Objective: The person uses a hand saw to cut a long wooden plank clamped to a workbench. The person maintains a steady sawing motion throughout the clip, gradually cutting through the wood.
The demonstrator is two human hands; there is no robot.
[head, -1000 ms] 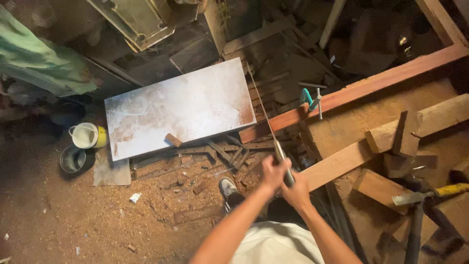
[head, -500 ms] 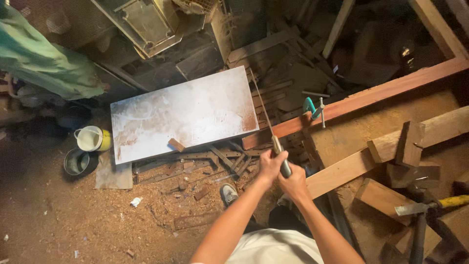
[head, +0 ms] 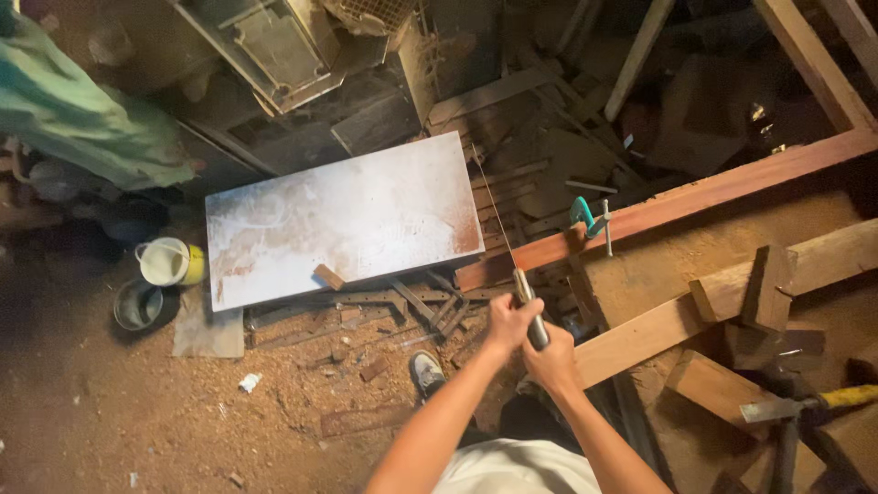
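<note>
While gripping saw, both hands stacked.

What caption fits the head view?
Both hands, left hand and right hand, grip a saw over a clamped plank.

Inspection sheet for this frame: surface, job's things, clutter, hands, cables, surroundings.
Surface: sawdust-covered floor; reddish timber beam running diagonally, a paler plank below it.
Job's things: handsaw, thin blade reaching up across the beam's left end; teal clamp on the beam.
Clutter: wood offcuts, blocks, hammer with yellow handle, white stained board.
Hands: left hand and right hand both closed around the saw handle.
Cables: nothing seen.
Surroundings: white cup, dark bowl, green cloth, metal machine, one shoe.
</note>
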